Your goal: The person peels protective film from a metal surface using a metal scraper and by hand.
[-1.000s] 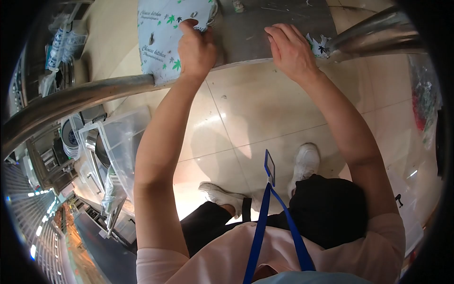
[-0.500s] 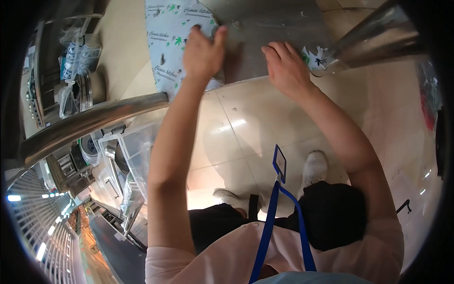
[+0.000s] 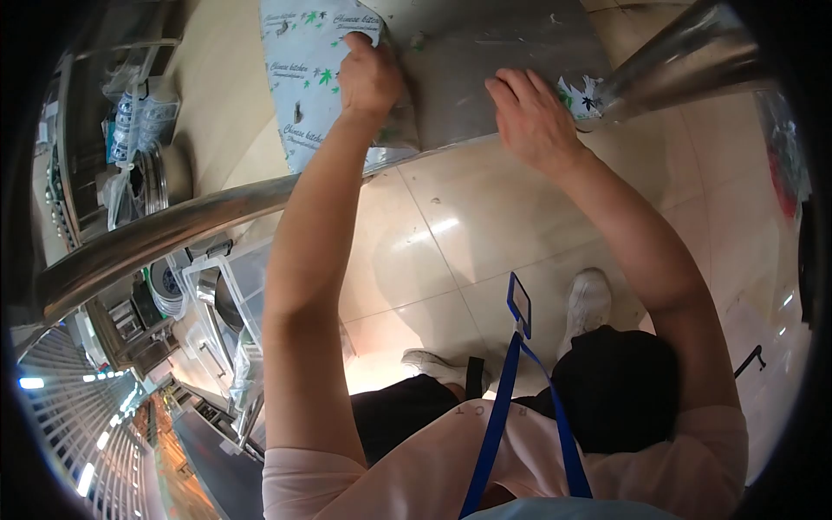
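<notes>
Printed white film [image 3: 303, 95] with green leaves and lettering covers the left part of a grey metal shelf [image 3: 468, 65]. My left hand [image 3: 371, 80] is closed at the film's loose right edge, which is lifted and folded between its fingers. My right hand [image 3: 533, 117] rests with bent, slightly parted fingers on the bare metal near the front edge, holding nothing. Just right of it, a torn scrap of the same film [image 3: 582, 95] clings to the shelf corner by the metal leg.
Round metal tubes, one on the left [image 3: 173, 230] and one on the right [image 3: 672, 65], meet the shelf corners. Bowls and pans [image 3: 156, 173] sit at the left, above a clear plastic bin [image 3: 247, 286]. My shoes [image 3: 589, 299] stand on the tiled floor [image 3: 451, 225].
My left hand, apart from the film with fingers spread half a second ago, has closed on its edge. My right hand stays in about the same place on the shelf.
</notes>
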A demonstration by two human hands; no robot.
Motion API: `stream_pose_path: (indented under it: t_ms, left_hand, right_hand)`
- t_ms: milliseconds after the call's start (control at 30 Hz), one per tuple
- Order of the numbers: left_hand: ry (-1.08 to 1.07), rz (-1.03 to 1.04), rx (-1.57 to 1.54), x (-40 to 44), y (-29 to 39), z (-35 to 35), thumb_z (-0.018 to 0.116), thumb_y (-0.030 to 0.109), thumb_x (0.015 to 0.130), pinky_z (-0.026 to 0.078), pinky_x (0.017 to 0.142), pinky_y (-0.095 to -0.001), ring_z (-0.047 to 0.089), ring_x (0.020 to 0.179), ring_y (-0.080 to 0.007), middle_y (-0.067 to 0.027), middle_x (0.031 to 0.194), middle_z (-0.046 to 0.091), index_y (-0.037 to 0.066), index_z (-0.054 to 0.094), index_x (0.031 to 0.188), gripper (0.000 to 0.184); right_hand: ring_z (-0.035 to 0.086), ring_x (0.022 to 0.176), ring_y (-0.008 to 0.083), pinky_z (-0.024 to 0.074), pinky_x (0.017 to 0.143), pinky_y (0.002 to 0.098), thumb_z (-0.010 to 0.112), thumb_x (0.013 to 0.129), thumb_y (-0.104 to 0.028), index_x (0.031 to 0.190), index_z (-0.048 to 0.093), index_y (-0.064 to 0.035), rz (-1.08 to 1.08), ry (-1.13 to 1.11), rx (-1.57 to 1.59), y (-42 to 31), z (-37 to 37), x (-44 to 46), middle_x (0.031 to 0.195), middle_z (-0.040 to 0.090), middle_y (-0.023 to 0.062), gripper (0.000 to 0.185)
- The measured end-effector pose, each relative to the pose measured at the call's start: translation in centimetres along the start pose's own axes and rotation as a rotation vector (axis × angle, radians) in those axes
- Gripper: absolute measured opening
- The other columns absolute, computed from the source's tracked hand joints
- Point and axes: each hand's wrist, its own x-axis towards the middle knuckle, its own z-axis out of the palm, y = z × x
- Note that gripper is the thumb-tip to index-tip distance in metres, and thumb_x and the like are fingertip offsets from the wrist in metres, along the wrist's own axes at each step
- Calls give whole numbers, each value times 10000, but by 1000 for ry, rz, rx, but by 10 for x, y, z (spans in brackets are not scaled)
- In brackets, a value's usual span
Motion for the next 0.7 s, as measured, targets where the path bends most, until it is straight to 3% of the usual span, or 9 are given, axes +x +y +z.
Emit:
stream_pose_path:
  t_ms: [200,400,500,533,633,700]
  left_hand:
    - [78,41,-42,-5,-33,0,485,163,825,409,682,-511,532,744,-482,-303,785,566,-13,345,981,274]
    - [96,-111,101,-6,-15,-2,485,147,827,411,684,-466,534,781,-425,-235,848,578,-7,411,942,205]
    - [394,179,76,1,1,-7,521,165,813,405,694,-440,513,799,-375,-185,855,562,5,459,899,192]
    - [430,159,15,3,11,-9,554,177,797,399,697,-433,493,792,-352,-169,847,539,14,483,885,198]
    - [142,513,111,10,17,-7,591,155,773,425,717,-408,524,824,-341,-163,887,567,15,500,968,257]
    - [9,525,-65,13,17,7,586,126,766,442,724,-404,542,858,-337,-142,891,581,34,501,1004,269]
  right_hand:
    - [487,899,250,470,758,342,527,696,-61,907,527,-21,10,-32,22,2,2,-1,956,483,84,214]
    - [460,987,265,444,824,342,482,737,-104,994,507,-17,51,-114,10,1,0,-2,1024,465,108,274]
    - [460,985,273,431,834,351,485,739,-111,984,509,-10,100,-202,77,-4,-9,3,1031,469,112,266]
    - [462,976,276,429,832,354,489,738,-110,976,511,-7,99,-200,80,-4,-10,4,1024,472,114,261]
    - [468,947,282,427,824,363,497,734,-103,948,518,-2,66,-148,75,0,-6,3,1006,480,121,237]
    - [471,926,282,429,818,365,499,734,-91,923,524,0,49,-75,93,0,-2,1,996,487,124,212]
